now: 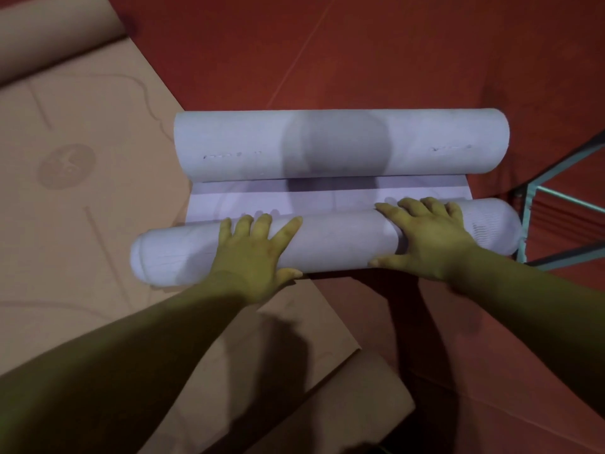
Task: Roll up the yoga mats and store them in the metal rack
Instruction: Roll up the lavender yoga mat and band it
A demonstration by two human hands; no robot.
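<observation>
A pale lilac yoga mat [327,194] lies on the red floor, rolled from both ends. Its far roll [229,139] sits beyond a narrow flat strip. Its near roll [337,240] lies under both palms. My left hand [258,253] presses on the near roll left of its middle, fingers spread flat. My right hand [429,237] presses on it further right, fingers straight too. A tan yoga mat [72,204] lies spread out on the left, partly under the lilac one. A corner of the metal rack [530,208] shows at the right edge.
The tan mat's far end is curled into a roll [55,31] at the top left. Another tan edge [360,407] lies near the bottom middle. Red floor [376,50] stretches beyond the lilac mat.
</observation>
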